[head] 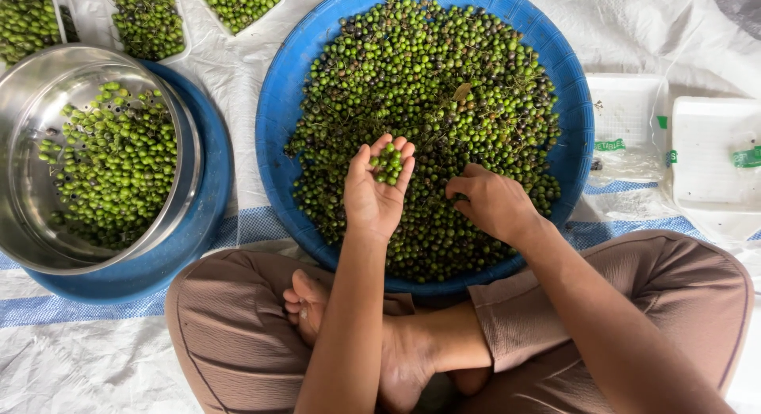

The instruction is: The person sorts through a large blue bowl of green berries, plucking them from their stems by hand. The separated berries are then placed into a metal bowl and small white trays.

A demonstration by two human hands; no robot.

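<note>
A big round blue basin (279, 113) in front of me is heaped with small green berries (428, 73), some dark ones and stems mixed in. My left hand (376, 190) is raised palm-up over the heap, cupping several picked green berries (388, 162) in its fingers. My right hand (490, 200) rests palm-down on the heap just right of it, fingertips pinching among the berries; whether it grips one is hidden.
A steel bowl (24, 184) with sorted green berries sits in a second blue basin (198, 240) at left. White trays of berries (147, 19) lie at the top left, empty white trays (713, 152) at right. My crossed legs (238, 327) are below, on a white sheet.
</note>
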